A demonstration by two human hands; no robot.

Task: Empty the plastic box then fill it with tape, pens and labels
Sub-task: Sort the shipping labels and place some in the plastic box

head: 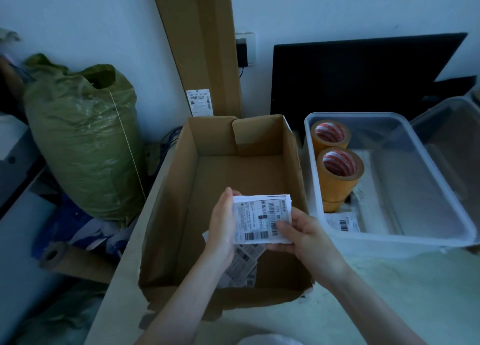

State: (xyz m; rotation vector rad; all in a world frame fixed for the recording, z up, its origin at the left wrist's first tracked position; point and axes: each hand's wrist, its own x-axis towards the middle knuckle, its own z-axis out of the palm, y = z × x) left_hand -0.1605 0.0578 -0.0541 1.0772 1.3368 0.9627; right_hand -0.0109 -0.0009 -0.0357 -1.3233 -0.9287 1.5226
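Dim, bluish, underexposed light throughout. The wall (78, 19) reads brightest; deep shadow fills the left edge. Wide-angle bending curves the frame edges, and detail is soft.

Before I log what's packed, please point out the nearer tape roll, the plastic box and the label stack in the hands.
nearer tape roll (337, 182): head view, its outer side wall.
plastic box (389, 238): head view, its near rim.
label stack (259, 220): head view, the top label's printed face.
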